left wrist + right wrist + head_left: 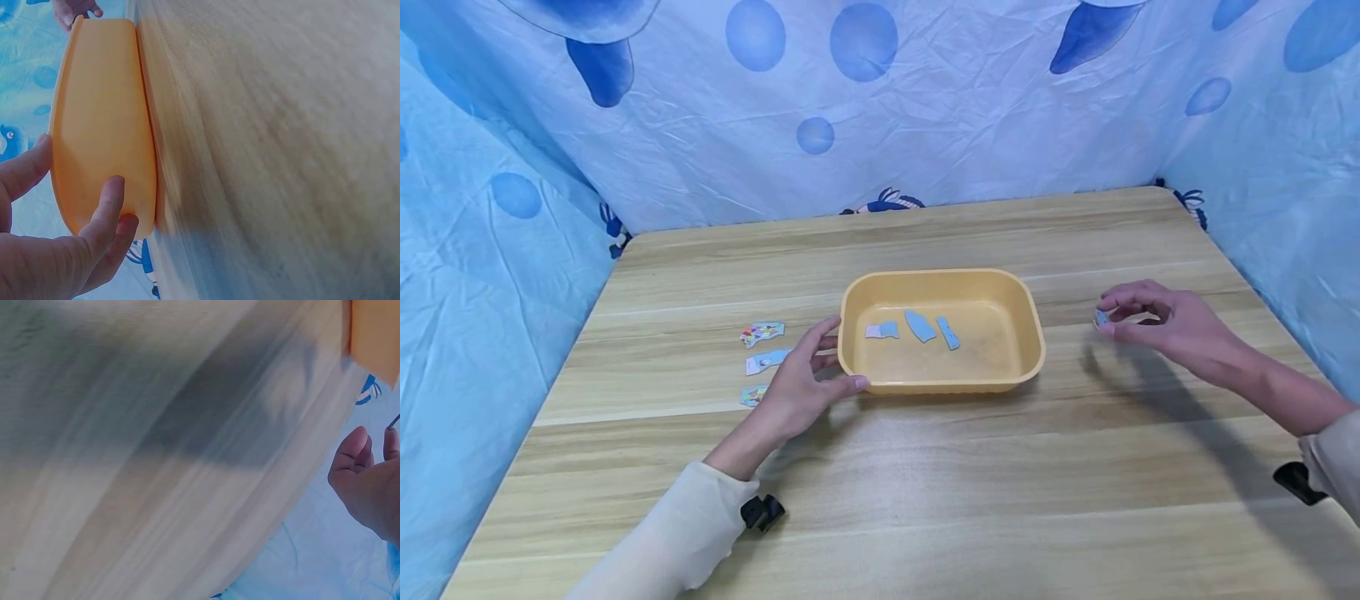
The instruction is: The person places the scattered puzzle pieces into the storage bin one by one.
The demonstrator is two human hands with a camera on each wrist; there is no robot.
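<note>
"Start with the head view. Where's the piece?"

"A small blue piece (pixel 1101 317) is pinched between the right hand's (pixel 1180 329) thumb and fingers, raised over the tabletop (pixel 970 467). The yellow tray (pixel 942 387) lies to that hand's left, well apart, its long axis running left to right."

"So the right end faces the piece?"

"Yes, its short right end. The left hand (pixel 797 392) is nearer the tray, touching it: fingers bent about the left end, thumb at the near corner. Three cut pieces (pixel 920 326) lie inside, and three printed scraps (pixel 764 362) lie left of the tray (the hand partly covers some)."

"And the left wrist view?"

"Fingertips against the tray's outer wall, one digit at the rim. Beyond the far end, the other hand shows small; I can't tell its grip there."

"Right wrist?"

"Thumb and fingertip close together, a thin dark edge at the tip, mostly cut off. A corner of the tray shows above."
</note>
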